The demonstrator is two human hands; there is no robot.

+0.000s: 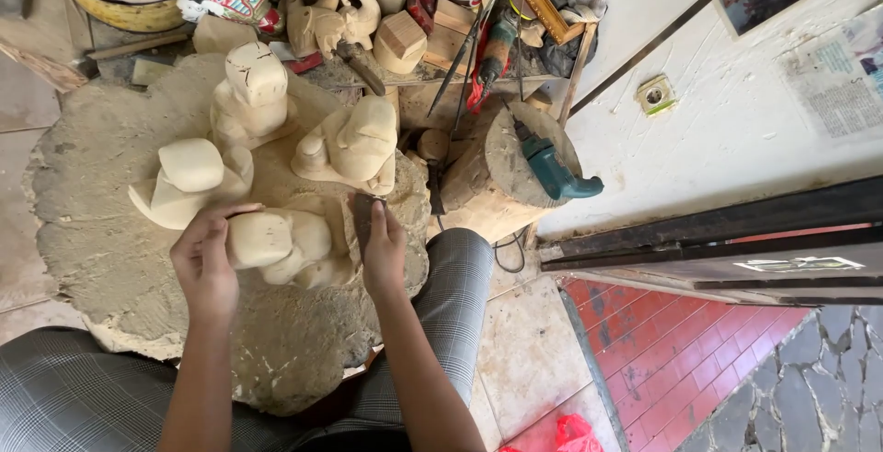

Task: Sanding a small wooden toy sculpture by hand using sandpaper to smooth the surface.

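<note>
A pale wooden carving lies on its side on a broad, dusty stump slab, between the two hands. The left hand curls around the carving's rounded end, fingers closed on it. The right hand grips a flat dark tool (possibly a rasp or sanding block, the view is too blurred to say) just beside the carving's other end. Three more unfinished carvings stand upright beyond the hands. A teal power drill rests on a log at the right.
</note>
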